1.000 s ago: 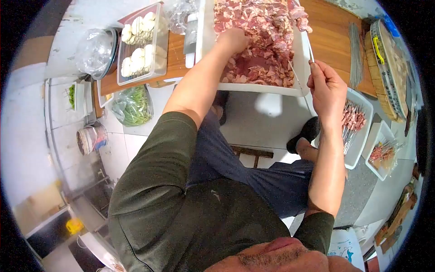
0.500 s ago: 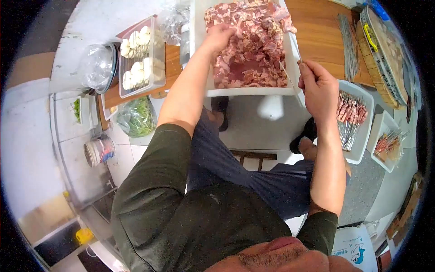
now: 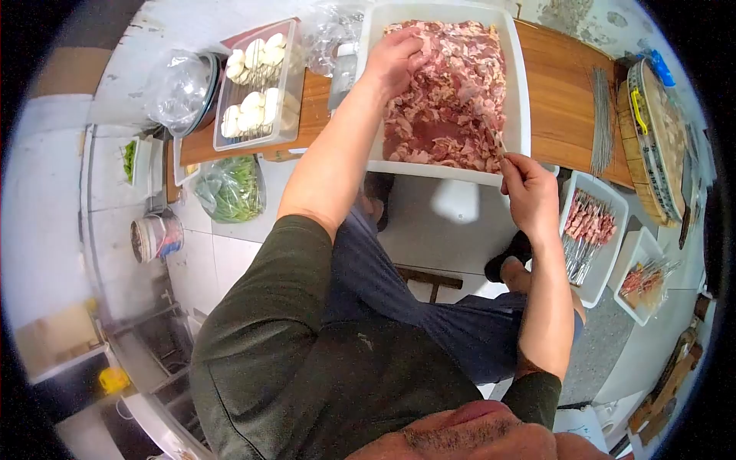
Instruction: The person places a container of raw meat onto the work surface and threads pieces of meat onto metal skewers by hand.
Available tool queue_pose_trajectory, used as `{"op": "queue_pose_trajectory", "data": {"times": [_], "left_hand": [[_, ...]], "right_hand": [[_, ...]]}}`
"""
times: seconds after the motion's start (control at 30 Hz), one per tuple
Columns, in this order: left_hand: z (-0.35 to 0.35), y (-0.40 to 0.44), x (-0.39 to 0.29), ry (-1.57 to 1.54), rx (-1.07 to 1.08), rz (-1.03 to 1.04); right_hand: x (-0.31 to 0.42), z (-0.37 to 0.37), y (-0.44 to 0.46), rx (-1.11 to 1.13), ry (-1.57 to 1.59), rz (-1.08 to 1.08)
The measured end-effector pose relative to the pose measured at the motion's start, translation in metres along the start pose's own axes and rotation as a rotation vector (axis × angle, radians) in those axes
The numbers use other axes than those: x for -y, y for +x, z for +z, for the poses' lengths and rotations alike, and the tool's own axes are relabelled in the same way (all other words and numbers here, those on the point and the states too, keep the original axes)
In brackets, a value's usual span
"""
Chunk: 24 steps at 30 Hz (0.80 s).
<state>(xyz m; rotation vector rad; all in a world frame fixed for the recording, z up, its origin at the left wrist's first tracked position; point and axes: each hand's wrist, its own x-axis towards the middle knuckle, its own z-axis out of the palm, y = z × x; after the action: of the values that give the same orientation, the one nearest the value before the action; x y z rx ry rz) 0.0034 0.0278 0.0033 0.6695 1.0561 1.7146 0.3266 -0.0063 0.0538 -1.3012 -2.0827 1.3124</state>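
Head view: my right hand (image 3: 530, 195) has its fingers pinched tight on a thin skewer (image 3: 500, 142), long axis slanting far-left over the meat (image 3: 452, 100), tip lost against it. My left hand (image 3: 395, 61), farther off, curls its fingers at the meat's far-left side; can't tell if they grip a piece. White tub (image 3: 519, 92) underneath. Versus the earlier frame, the chunk overhanging its right wall is gone from there.

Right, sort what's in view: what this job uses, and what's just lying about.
Likely used:
- raw pink meat pieces
- rectangular white plastic tub
- thin grey metal skewers
- white plastic tray of loaded skewers

Seemingly lying about:
- clear plastic bag of greens
- round multicoloured bucket
- clear rectangular plastic box
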Motion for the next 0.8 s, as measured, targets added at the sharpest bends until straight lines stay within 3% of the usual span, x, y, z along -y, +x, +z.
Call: {"op": "queue_pose_trajectory", "data": {"times": [0.2, 0.3, 0.57, 0.67, 0.8], "left_hand": [[0.002, -0.003, -0.003, 0.167, -0.018, -0.007], [0.006, -0.001, -0.002, 0.061, -0.028, -0.018], [0.003, -0.002, -0.002, 0.150, 0.117, -0.030], [0.003, -0.003, -0.002, 0.184, 0.139, -0.066], [0.013, -0.010, -0.007, 0.148, 0.081, -0.073]], "right_hand": [[-0.006, 0.003, 0.001, 0.008, -0.050, -0.034], [-0.010, 0.004, 0.001, -0.009, -0.058, -0.047], [-0.010, 0.003, 0.002, 0.002, -0.011, 0.004], [-0.015, 0.009, 0.001, -0.074, -0.014, -0.110], [-0.005, 0.003, 0.001, -0.029, 0.005, 0.005]]}}
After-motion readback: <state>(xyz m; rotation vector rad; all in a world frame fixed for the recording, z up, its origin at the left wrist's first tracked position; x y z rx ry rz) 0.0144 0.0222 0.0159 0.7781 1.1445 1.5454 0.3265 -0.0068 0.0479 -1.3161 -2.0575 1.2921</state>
